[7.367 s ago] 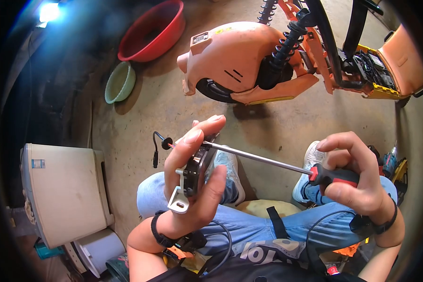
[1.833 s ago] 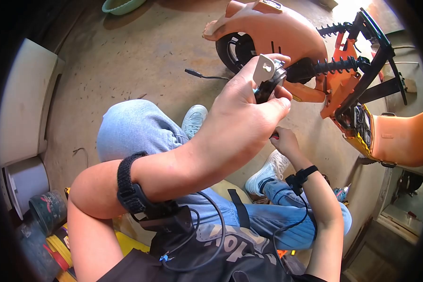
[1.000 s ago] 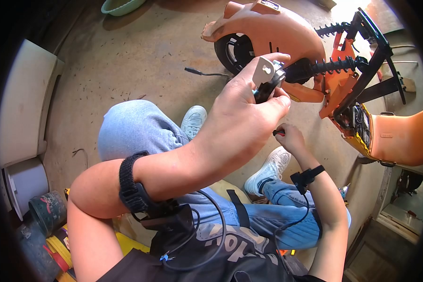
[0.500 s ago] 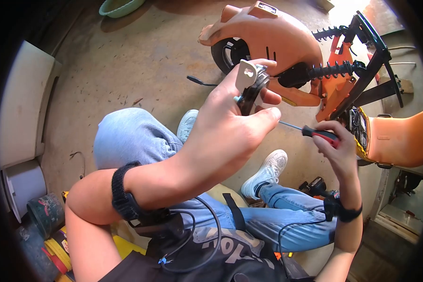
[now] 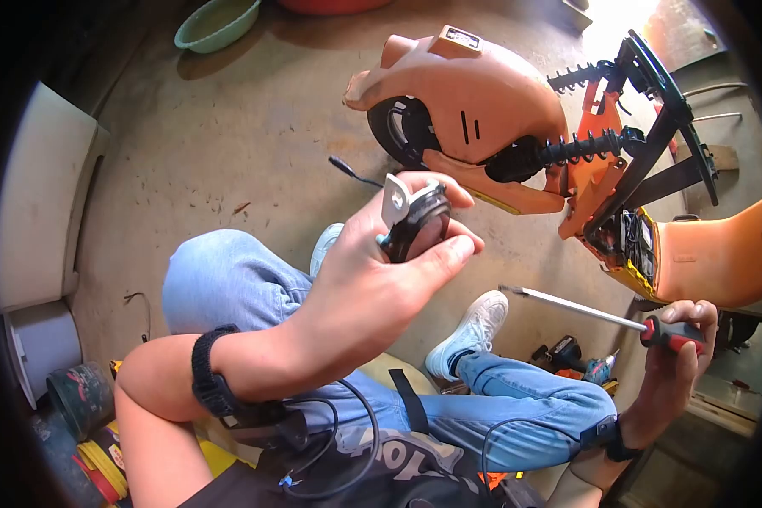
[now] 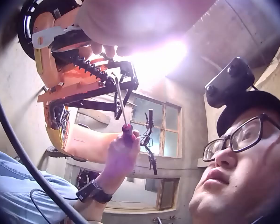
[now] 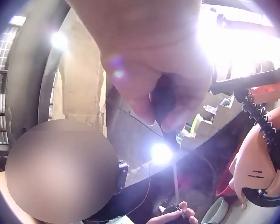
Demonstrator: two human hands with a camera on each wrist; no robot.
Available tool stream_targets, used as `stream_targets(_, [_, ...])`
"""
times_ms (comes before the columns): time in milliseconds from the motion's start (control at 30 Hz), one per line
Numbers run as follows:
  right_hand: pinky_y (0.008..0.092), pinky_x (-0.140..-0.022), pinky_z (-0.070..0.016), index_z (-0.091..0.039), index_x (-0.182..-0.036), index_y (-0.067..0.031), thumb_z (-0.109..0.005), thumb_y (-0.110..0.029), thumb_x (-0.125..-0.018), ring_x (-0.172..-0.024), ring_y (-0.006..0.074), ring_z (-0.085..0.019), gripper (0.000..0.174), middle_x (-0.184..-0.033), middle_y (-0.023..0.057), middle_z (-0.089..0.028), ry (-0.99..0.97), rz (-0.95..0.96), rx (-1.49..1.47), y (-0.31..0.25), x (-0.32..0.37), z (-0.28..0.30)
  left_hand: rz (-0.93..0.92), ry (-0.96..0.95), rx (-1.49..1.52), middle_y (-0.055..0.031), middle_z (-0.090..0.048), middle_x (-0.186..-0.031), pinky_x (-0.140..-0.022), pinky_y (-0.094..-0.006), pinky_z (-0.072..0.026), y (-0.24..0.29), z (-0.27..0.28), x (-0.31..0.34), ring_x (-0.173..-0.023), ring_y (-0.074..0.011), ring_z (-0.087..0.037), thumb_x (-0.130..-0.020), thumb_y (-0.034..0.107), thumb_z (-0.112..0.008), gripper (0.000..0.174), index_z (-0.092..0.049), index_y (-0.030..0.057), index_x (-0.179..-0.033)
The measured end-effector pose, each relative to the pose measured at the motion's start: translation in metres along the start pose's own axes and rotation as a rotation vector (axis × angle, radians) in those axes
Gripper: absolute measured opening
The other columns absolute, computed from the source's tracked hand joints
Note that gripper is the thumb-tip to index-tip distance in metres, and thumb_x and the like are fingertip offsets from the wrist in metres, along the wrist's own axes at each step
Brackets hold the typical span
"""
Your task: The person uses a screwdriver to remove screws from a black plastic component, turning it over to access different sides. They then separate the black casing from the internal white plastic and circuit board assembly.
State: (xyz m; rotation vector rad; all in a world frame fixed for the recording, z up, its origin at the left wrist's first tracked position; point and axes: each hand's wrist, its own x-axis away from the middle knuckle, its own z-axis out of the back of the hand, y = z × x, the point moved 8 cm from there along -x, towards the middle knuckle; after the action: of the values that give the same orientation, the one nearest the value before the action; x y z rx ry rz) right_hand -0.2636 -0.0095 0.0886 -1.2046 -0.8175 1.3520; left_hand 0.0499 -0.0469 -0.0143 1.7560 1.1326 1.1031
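Observation:
My left hand (image 5: 372, 296) holds a round, dark, glossy part (image 5: 427, 233) between fingers and thumb, in front of my chest in the head view. A pale metal bracket (image 5: 394, 201) with a slotted hole stands off its side, and a cable with a black plug (image 5: 341, 165) hangs out beyond the hand. At the right, my right hand (image 5: 673, 372) grips a screwdriver (image 5: 584, 310) by its red and black handle. Its shaft points left toward the round part, apart from it, with a small dark bit at the tip. The left wrist view shows the screwdriver (image 6: 121, 105) pointing upward.
An orange scooter (image 5: 491, 110) with springs and a black frame stands ahead. A pale green basin (image 5: 218, 27) and a red basin (image 5: 334, 4) lie at the back. Left are a white cabinet (image 5: 42, 203) and a dark bucket (image 5: 80, 398). A cordless drill (image 5: 561, 352) lies beside the right leg.
The right hand has drawn the screwdriver away from the round part, to the right and toward the body. The left hand, still holding the part, has come lower and left.

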Motion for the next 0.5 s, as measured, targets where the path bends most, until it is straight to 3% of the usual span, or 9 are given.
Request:
stream_targets(67, [0.0175,-0.061,-0.048,-0.043,-0.119,-0.0026,-0.073,-0.041,-0.084,-0.078,0.0112,-0.054,0.06,-0.099,0.0137,-0.053,0.021,-0.012,-0.055,0.001,0.0,0.007,0.024,-0.062,0.029,-0.0049,-0.069,-0.103,-0.087,-0.0245,-0.0451,0.002,-0.008,0.001,-0.095,-0.0086,-0.06,-0.096,0.016,-0.065,0.03,-0.052,0.0074,-0.121])
stream_targets(200, [0.0175,-0.061,-0.0485,-0.043,-0.119,-0.0024,-0.074,-0.04,-0.084,-0.08,0.0117,-0.054,0.06,-0.099,0.0138,-0.053,0.014,-0.086,-0.105,0.011,-0.002,0.013,0.076,-0.251,0.035,-0.0075,-0.072,-0.106,-0.091,-0.027,-0.0463,0.001,-0.023,0.003,-0.1,-0.0102,-0.061,-0.096,0.019,-0.065,0.032,-0.05,0.0062,-0.121])
stream_targets(300, [0.016,-0.053,-0.0456,-0.043,-0.118,-0.0025,-0.074,-0.04,-0.084,-0.071,0.0098,-0.055,0.059,-0.097,0.0143,-0.055,0.077,-0.06,-0.131,0.015,-0.002,0.016,0.098,-0.319,0.063,-0.0083,-0.072,-0.107,-0.089,-0.0275,-0.047,0.003,-0.032,0.005,-0.1,-0.01,-0.061,-0.095,0.022,-0.068,0.037,-0.049,0.006,-0.122])
stream_targets(367, [0.0152,-0.045,-0.0409,-0.044,-0.116,-0.003,-0.074,-0.039,-0.085,-0.06,0.0077,-0.053,0.056,-0.095,0.0148,-0.057,-0.009,-0.104,-0.16,0.017,-0.003,0.012,0.181,-0.345,0.078,-0.0088,-0.072,-0.107,-0.088,-0.0277,-0.0473,0.001,-0.035,0.006,-0.101,-0.0101,-0.061,-0.094,0.021,-0.069,0.039,-0.049,0.0057,-0.123])
stream_targets(500, [0.0151,-0.043,-0.0389,-0.044,-0.114,-0.0036,-0.073,-0.037,-0.086,-0.054,0.0067,-0.051,0.053,-0.095,0.0154,-0.059,0.004,-0.094,-0.172,0.022,-0.005,0.013,0.087,-0.335,0.055,-0.0106,-0.071,-0.11,-0.091,-0.0291,-0.0484,-0.001,-0.038,0.002,-0.103,-0.0108,-0.062,-0.09,0.011,-0.073,0.042,-0.049,0.006,-0.124])
